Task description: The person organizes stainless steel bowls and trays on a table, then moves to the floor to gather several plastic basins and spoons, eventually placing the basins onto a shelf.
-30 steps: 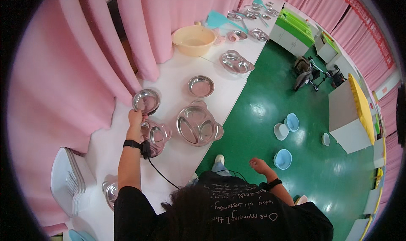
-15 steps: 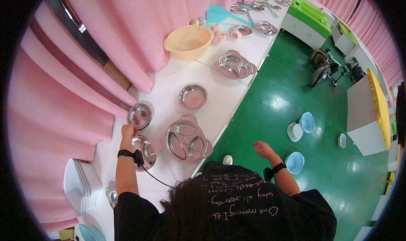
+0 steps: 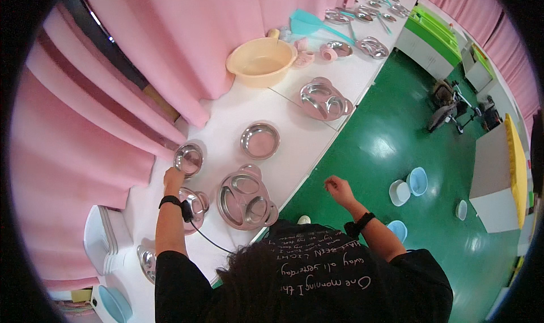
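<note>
I saw the left hand (image 3: 173, 178) resting on the white desk (image 3: 294, 105), its fingers curled against the near rim of a small round steel bowl (image 3: 188, 158); whether they pinched the rim or only touched it I could not tell. The bowl sat upright just beyond the hand, close to the pink curtain (image 3: 187, 45). Just near of the wrist, with its black band, lay a small bear-shaped steel tray (image 3: 195, 204), partly hidden by the forearm. To the right of that sat a larger bear-shaped divided tray (image 3: 246, 197) at the desk's edge, and farther along stood a second round steel bowl (image 3: 260, 140), well apart from the hand.

The right hand (image 3: 339, 188) hung over the green floor (image 3: 396, 130), off the desk, fingers loosely curled together and holding nothing.

Farther down the desk I made out another divided steel tray (image 3: 324, 99), a yellow plastic basin (image 3: 262, 61) by the curtain, and more steel dishes at the far end. On the floor to the right stood a white bucket (image 3: 399, 192) and a pale blue bucket (image 3: 418, 180), touching each other.
</note>
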The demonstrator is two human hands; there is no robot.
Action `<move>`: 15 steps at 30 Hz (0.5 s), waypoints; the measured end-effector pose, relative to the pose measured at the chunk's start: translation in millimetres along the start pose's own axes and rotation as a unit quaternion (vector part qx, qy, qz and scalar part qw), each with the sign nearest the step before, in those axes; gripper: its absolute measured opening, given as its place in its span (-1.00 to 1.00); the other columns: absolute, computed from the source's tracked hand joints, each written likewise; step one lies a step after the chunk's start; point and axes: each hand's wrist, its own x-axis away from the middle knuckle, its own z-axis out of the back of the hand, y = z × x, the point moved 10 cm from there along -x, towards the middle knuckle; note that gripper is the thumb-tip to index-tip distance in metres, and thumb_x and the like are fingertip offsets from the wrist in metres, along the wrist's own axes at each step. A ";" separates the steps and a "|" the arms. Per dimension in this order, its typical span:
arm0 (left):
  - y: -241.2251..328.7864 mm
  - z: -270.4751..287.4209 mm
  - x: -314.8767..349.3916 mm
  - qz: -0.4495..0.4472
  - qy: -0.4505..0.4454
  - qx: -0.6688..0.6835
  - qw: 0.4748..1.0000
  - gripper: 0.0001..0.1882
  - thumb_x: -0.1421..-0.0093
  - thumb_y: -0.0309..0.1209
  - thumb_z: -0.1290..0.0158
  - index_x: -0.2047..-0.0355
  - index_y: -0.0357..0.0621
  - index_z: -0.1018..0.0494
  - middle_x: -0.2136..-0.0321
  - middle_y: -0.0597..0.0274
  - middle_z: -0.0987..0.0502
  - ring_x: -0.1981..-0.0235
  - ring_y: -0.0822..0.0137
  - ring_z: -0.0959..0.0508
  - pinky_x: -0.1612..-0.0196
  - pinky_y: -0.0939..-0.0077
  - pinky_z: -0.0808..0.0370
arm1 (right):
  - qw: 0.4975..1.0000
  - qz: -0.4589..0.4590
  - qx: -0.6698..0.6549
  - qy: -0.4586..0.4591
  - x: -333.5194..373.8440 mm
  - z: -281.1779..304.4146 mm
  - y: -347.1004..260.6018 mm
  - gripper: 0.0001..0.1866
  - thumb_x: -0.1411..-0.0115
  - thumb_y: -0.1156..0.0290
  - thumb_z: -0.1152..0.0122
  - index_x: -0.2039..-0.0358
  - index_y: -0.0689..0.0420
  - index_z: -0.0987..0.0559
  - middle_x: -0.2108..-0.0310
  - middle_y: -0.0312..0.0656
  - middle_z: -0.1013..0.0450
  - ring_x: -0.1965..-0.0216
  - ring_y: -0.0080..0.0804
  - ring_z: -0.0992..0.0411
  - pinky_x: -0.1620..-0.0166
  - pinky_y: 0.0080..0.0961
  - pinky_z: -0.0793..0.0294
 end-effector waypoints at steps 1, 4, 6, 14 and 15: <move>-9.7 -0.6 -0.9 0.007 0.000 -0.001 1.000 -0.54 -0.04 -0.14 0.00 0.36 -0.43 -0.44 0.38 -0.22 -0.51 0.40 -0.05 -0.56 0.30 0.25 -0.49 | 1.000 0.005 -0.002 -0.008 -9.6 -11.2 -20.3 -0.85 -0.08 0.49 -0.02 0.33 0.24 -0.49 0.49 -0.13 -0.47 0.44 -0.38 -0.46 0.33 -0.52 -0.44; 1.5 -3.4 -10.3 0.022 -0.019 0.068 0.997 -0.59 -0.04 -0.21 0.00 0.39 -0.44 -0.46 0.39 -0.23 -0.51 0.41 -0.06 -0.56 0.29 0.25 -0.48 | 0.998 0.044 -0.054 0.002 -40.5 -29.0 -62.8 -0.86 -0.08 0.51 0.01 0.35 0.26 -0.48 0.50 -0.13 -0.47 0.47 -0.42 -0.45 0.37 -0.54 -0.44; 43.5 -8.6 -15.8 0.010 -0.099 0.086 0.991 -0.63 -0.05 -0.26 0.01 0.37 -0.43 -0.46 0.37 -0.23 -0.51 0.45 0.04 -0.58 0.32 0.30 -0.50 | 0.997 0.013 -0.073 -0.009 -59.8 -36.6 -62.7 -0.84 -0.10 0.51 0.02 0.32 0.27 -0.46 0.50 -0.15 -0.47 0.48 -0.48 -0.44 0.39 -0.57 -0.44; -42.2 -58.6 -49.4 0.017 -0.108 0.370 0.923 -0.77 0.04 -0.49 -0.01 0.44 -0.49 -0.35 0.59 -0.11 -0.47 0.68 0.15 -0.51 0.74 0.33 -0.38 | 0.978 -0.133 -0.143 -0.070 -100.0 -128.5 -101.6 -0.56 -0.16 0.35 0.04 -0.01 0.25 -0.18 0.46 -0.06 -0.45 0.68 -0.36 -0.43 0.70 -0.49 -0.41; -11.2 -60.3 -45.9 -0.013 -0.156 0.379 0.912 -0.74 0.02 -0.46 -0.03 0.42 -0.49 -0.33 0.57 -0.08 -0.48 0.69 0.18 -0.51 0.74 0.36 -0.41 | 0.978 -0.139 -0.148 -0.051 -106.9 -125.0 -92.7 -0.56 -0.16 0.35 0.04 -0.01 0.25 -0.18 0.46 -0.06 -0.45 0.68 -0.36 -0.43 0.70 -0.49 -0.41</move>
